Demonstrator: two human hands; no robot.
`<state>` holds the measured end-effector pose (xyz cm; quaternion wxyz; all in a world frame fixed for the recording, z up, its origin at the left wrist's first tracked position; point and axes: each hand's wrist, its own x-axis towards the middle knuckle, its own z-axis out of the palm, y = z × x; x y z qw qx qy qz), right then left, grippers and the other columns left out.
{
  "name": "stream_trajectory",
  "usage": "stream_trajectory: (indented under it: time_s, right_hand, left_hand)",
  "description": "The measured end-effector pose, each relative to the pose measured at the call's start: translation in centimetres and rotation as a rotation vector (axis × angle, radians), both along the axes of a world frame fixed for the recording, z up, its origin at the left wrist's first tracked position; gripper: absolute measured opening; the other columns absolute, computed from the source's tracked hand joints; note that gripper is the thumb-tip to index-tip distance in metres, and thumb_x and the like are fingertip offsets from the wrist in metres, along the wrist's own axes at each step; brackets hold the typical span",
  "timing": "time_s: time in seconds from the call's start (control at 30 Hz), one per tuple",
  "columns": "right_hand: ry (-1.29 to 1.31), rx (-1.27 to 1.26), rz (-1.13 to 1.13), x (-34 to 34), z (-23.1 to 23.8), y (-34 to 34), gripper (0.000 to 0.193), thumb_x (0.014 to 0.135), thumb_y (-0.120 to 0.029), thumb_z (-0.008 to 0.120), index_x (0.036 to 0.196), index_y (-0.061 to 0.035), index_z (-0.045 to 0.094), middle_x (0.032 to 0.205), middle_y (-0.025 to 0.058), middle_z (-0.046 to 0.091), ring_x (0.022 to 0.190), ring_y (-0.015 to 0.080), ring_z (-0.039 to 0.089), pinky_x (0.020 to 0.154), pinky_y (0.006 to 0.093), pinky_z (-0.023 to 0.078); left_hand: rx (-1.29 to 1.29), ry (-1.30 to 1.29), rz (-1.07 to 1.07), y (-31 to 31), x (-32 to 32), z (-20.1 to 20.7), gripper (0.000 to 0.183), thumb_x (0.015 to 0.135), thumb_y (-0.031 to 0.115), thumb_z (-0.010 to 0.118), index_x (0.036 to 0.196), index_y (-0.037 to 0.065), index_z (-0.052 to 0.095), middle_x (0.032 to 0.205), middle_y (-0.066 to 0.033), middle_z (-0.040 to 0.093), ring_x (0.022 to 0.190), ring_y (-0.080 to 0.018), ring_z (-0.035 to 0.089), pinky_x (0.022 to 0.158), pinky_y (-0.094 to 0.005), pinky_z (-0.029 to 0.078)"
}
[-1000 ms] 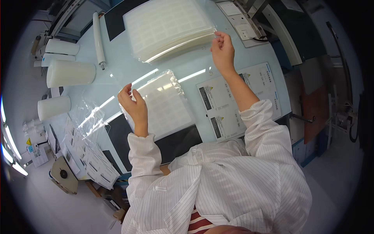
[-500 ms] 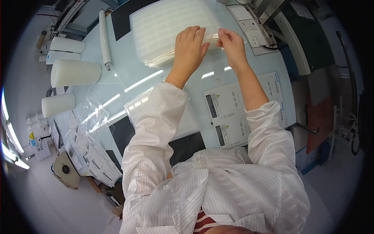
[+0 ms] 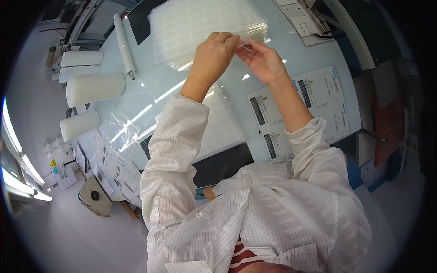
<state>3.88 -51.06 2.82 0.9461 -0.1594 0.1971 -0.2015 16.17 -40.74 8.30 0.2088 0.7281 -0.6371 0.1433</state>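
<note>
My left hand (image 3: 213,55) is closed, its thumb and fingertips pinched at the near edge of a stack of translucent plastic sheets (image 3: 200,22). A small translucent strip (image 3: 245,42) shows between those fingertips and my right hand (image 3: 266,63). The right hand is half turned up, with thumb and fingers pinched at the strip's other end. Both hands are above the glossy table, just in front of the stack. Under my left forearm lies another translucent sheet pile (image 3: 223,129), partly hidden by the sleeve, on a black mat (image 3: 227,164).
Printed white label sheets (image 3: 280,109) lie right of my hands. White rolls (image 3: 95,88) and a long white tube (image 3: 123,48) are at the left, near crumpled clear film (image 3: 118,129). A metal fixture (image 3: 302,22) stands at the far right edge.
My hands have come together in front of the stack. The right hand has moved left and turned its palm upward, and the left hand's spread fingers have closed into a pinch.
</note>
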Motion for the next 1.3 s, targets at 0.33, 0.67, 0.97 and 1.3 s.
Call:
stream_trajectory:
  time_s: [0.33,0.67,0.97,1.3]
  right_hand:
    - [0.019,-0.109,-0.024,-0.1,0.7,0.8,0.02,0.095,-0.015,0.055,0.102,0.0034,0.059,0.103,0.0149,0.063,0.102,0.0253,0.06,0.098,0.0374,0.048]
    - [0.382,-0.235,-0.141,0.1,0.7,1.2,0.019,0.093,-0.016,0.057,0.098,0.0025,0.06,0.097,0.0141,0.064,0.087,0.0202,0.063,0.083,0.0316,0.054]
    - [0.266,-0.395,-0.048,0.8,3.7,1.1,0.025,0.094,-0.016,0.056,0.106,0.0062,0.06,0.097,0.0132,0.064,0.087,0.0201,0.064,0.081,0.0297,0.054]
    - [0.119,-0.183,-0.043,0.5,2.4,1.7,0.033,0.099,-0.014,0.044,0.122,0.0087,0.052,0.105,0.0164,0.061,0.1,0.0236,0.061,0.094,0.0339,0.051]
  left_hand:
    - [0.07,0.117,-0.07,-0.1,1.0,1.8,0.016,0.082,0.017,0.068,0.096,0.01,0.072,0.092,-0.0039,0.07,0.086,-0.0222,0.065,0.071,-0.0324,0.054]
    - [0.122,0.102,-0.059,-0.6,0.9,2.3,0.009,0.084,0.013,0.066,0.088,0.006,0.067,0.084,-0.0063,0.069,0.077,-0.0249,0.066,0.064,-0.0332,0.053]
    - [0.006,0.076,-0.052,0.1,0.3,1.3,0.005,0.081,0.012,0.066,0.084,0.008,0.064,0.087,-0.0028,0.067,0.079,-0.0217,0.064,0.062,-0.0329,0.053]
    - [0.082,0.064,-0.125,-0.1,1.1,1.8,0.005,0.077,0.007,0.065,0.081,0.009,0.066,0.084,-0.002,0.067,0.079,-0.0214,0.064,0.062,-0.0326,0.053]
